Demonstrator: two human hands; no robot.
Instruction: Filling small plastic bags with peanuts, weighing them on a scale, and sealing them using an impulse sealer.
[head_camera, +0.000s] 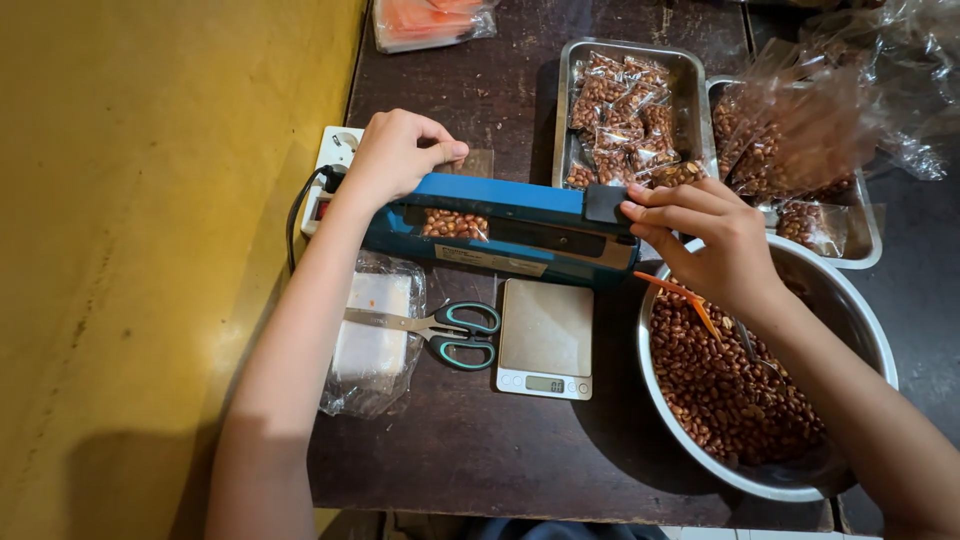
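Observation:
A blue heat sealer (520, 225) lies across the dark table. A small clear bag of peanuts (455, 222) sits between its jaws. My left hand (395, 155) is closed at the sealer's left end, holding the top of that bag. My right hand (705, 240) presses on the black handle (605, 203) at the sealer's right end. Just below the right hand stands a metal bowl (870, 330) full of loose peanuts, with an orange-handled scoop (685, 297) resting in it.
A small digital scale (546, 340) and scissors (445, 330) lie in front of the sealer, beside a stack of clear bags (372, 345). Behind stand a metal tray (690, 80) of filled packets and a second tray (860, 235). A white power strip (328, 170) sits at the left edge.

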